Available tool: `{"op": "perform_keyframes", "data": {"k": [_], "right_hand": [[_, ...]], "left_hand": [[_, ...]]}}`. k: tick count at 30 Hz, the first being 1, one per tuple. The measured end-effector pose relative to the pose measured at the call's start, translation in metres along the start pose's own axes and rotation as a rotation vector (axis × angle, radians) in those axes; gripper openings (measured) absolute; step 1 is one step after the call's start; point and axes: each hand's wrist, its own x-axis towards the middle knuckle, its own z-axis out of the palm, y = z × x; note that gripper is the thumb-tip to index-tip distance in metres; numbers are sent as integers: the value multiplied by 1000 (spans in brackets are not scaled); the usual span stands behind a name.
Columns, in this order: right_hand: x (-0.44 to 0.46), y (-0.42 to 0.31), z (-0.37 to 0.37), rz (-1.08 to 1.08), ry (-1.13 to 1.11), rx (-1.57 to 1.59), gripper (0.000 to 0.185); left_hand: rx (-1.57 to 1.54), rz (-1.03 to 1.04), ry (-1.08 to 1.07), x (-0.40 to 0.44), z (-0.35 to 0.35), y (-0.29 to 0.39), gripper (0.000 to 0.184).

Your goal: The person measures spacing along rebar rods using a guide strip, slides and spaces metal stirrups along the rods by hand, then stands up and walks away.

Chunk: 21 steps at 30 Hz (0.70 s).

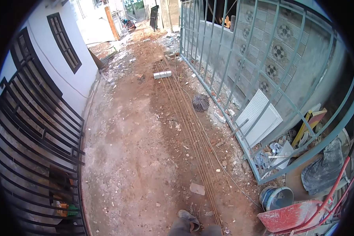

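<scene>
Neither of my hands shows in the head view. At the bottom edge I see my own trouser legs and one shoe (188, 218) on the dirt. Just right of my feet, a bundle of long thin rusty rods (193, 135) lies along the ground and runs far ahead. A white block (162, 74) sits at the rods farther up the path. Beside them lies a dark coiled bundle (200, 102), perhaps wire. A flat piece of brick or tile (197, 188) is on the ground near my shoe.
A green-grey metal frame (215, 93) leans along the right wall. Below it are a bucket (276, 198) and a red wheelbarrow (291, 215). A black barred gate (39, 135) lines the left. A person (128, 25) crouches far ahead near rubble.
</scene>
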Motion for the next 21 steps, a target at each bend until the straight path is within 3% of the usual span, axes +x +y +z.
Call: {"op": "perform_keyframes", "data": {"k": [2, 4, 6, 7, 8, 9, 10, 11, 12, 14, 16, 18, 19, 20, 21], "right_hand": [[7, -21, -29, -76, 35, -92, 27], [28, -43, -62, -390, 130, -468, 26], [66, -83, -105, -625, 385, -715, 25], [62, -136, -135, -408, 480, -450, 29], [-1, -211, -185, -377, 485, -198, 39], [16, -247, -208, -360, 519, -3, 36], [1, -292, -238, -471, 512, 175, 35], [4, -329, -257, -543, 648, 225, 30], [-36, -370, -286, -642, 565, 435, 27], [-29, -421, -325, -811, 639, 431, 25], [-9, -472, -365, -824, 461, 470, 28], [15, -536, -404, -1040, 685, 216, 34], [13, -582, -428, -1226, 662, 204, 45], [-35, -632, -460, -1255, 446, 230, 56], [-88, -685, -490, -1330, 411, 130, 63]], "left_hand": [[-188, 104, -14, 6, -3, 38, 47], [-354, 278, 52, -6, -19, 94, 47], [-472, 460, 160, -36, -55, 179, 41], [-509, 537, 179, -24, -68, 205, 40], [-526, 620, 193, -10, -84, 233, 38], [-488, 646, 184, -10, -101, 260, 38], [-508, 655, 168, -12, -116, 289, 39], [-533, 654, 158, -14, -133, 311, 40], [-508, 663, 164, -13, -149, 330, 40], [-536, 697, 236, -7, -165, 358, 36], [-545, 628, 270, 15, -170, 349, 35], [-580, 589, 299, 34, -189, 382, 34], [-660, 439, 280, 32, -191, 379, 34], [-743, 273, 256, 27, -185, 367, 34], [-774, 221, 245, 22, -178, 354, 34]]}}
